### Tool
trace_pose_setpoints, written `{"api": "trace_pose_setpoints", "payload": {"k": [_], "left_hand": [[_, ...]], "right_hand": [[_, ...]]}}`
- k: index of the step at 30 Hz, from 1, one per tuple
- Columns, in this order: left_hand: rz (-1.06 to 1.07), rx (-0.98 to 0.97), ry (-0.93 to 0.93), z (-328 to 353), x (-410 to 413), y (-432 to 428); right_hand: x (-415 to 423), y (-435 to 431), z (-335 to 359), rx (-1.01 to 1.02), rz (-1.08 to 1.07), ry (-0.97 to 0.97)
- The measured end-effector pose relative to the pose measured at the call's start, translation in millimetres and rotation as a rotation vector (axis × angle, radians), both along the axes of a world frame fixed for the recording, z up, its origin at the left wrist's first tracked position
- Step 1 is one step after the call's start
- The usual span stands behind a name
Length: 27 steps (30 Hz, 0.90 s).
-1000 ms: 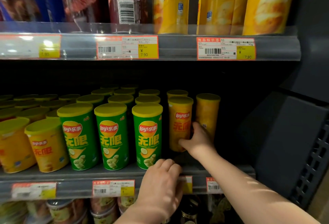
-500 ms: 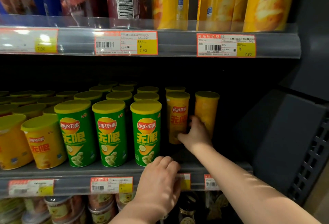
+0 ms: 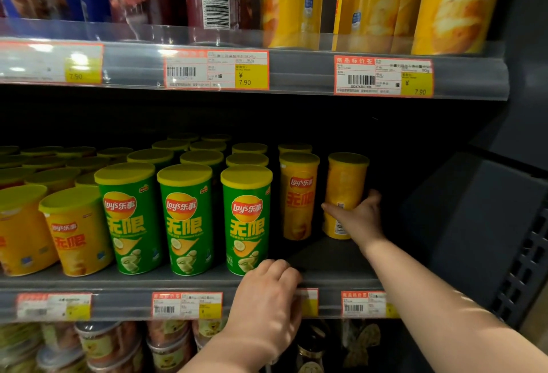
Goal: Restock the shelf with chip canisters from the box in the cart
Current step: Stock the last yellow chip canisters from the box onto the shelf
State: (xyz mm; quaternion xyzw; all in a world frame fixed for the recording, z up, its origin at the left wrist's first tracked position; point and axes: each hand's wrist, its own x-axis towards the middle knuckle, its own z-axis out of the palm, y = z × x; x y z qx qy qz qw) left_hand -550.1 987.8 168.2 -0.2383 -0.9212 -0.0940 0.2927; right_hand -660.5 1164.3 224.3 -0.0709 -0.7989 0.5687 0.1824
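On the middle shelf [image 3: 335,265] my right hand [image 3: 360,218] grips the lower part of a yellow chip canister [image 3: 345,182] that stands upright at the right end of the rows. A second yellow canister [image 3: 298,194] stands just left of it, label forward. Three green canisters [image 3: 246,218] form the front row to the left, with several more behind. My left hand [image 3: 267,304] rests curled over the shelf's front edge, below the rightmost green canister, holding no canister. The cart and box are out of view.
Two yellow canisters [image 3: 74,230] stand at the front left. Tall yellow cans [image 3: 290,1] and dark cans fill the upper shelf. Price tags [image 3: 216,70] line both shelf rails. A dark side panel [image 3: 474,224] closes the right. Cup snacks [image 3: 103,346] sit below.
My right hand has slid from between the two yellow canisters to the right one and now wraps its lower part. The left hand has stayed on the shelf edge.
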Motion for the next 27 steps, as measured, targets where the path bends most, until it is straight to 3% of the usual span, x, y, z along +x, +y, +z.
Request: {"api": "trace_pose_setpoints", "payload": {"k": [6,11,14,20,27], "left_hand": [[0.006,0.001,-0.003,0,0,1],[0.010,-0.005,-0.006,1,0,1],[0.008,-0.004,0.004,2,0,1],[0.007,-0.001,-0.013,3,1,0],[0.003,-0.012,-0.065,6,3,1]], "right_hand": [[5,10,-4,-0.122,0.215,-0.038],[4,1,-7,0.007,0.102,0.013],[4,6,-8,-0.062,0.186,-0.027],[8,3,-10,-0.005,0.143,-0.048],[14,4,-8,0.000,0.247,-0.100]]}}
